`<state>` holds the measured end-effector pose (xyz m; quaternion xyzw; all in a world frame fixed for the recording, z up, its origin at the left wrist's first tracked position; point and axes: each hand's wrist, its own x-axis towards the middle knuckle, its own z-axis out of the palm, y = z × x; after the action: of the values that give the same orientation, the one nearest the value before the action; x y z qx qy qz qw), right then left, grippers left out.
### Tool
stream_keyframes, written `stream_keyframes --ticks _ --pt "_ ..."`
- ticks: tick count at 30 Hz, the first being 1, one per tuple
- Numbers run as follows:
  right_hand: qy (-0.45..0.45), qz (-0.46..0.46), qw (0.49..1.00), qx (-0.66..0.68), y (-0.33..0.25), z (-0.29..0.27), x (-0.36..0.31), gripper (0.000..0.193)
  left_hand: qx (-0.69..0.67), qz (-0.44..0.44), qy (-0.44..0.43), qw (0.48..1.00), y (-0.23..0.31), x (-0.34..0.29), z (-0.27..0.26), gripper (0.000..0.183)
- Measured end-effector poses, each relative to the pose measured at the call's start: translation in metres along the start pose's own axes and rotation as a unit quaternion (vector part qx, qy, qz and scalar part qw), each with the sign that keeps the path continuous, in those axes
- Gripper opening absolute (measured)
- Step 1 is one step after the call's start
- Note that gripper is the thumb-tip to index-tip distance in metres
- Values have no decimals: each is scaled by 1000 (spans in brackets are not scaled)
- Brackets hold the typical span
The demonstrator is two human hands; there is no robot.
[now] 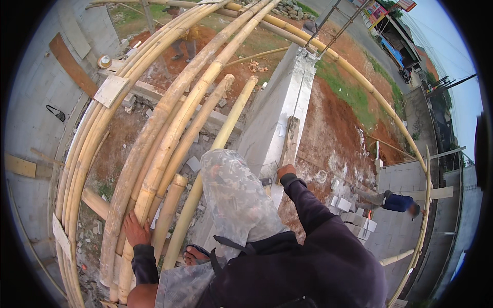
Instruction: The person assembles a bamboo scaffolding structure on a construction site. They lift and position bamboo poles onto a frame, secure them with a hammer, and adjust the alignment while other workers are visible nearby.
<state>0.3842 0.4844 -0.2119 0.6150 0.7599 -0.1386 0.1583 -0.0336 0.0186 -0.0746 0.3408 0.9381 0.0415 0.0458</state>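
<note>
Bent over a grey masonry wall, I have my right hand closed at the near end of a narrow wooden board lying along the wall top. A small dark metal piece shows just left of that hand; its kind is unclear. My left hand rests on a thick bamboo pole, fingers spread over it. Several more bamboo poles run beside it, among them a greenish one near my knee. My sandalled foot is below, between the poles and my leg.
Bamboo rails curve around the work spot. Steel bars rise from the wall's far end. Stacked pale blocks lie below right, near a bending person. Another person stands far left. Rubble covers the ground below.
</note>
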Motion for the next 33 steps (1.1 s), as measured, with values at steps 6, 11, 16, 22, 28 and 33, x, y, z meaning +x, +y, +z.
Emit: stream_keyframes --ticks 6,11,16,22,28,33 --pt "65 176 969 163 -9 23 2 24 -13 -10 -13 1000 -3 -2 3 72" --pt "227 145 947 176 -11 -1 -38 35 10 -16 -12 1000 1 0 -1 72" --pt "157 195 966 67 -24 -14 -67 64 33 -12 -4 999 2 -3 -9 73" --pt "189 143 970 53 10 7 -34 58 18 -19 -29 999 2 -3 -14 71" --pt "184 99 976 58 31 -7 12 60 12 -18 -13 1000 4 -5 -18 69" --pt "275 -79 936 206 -61 -107 36 42 9 -24 -24 999 2 -3 -13 68"
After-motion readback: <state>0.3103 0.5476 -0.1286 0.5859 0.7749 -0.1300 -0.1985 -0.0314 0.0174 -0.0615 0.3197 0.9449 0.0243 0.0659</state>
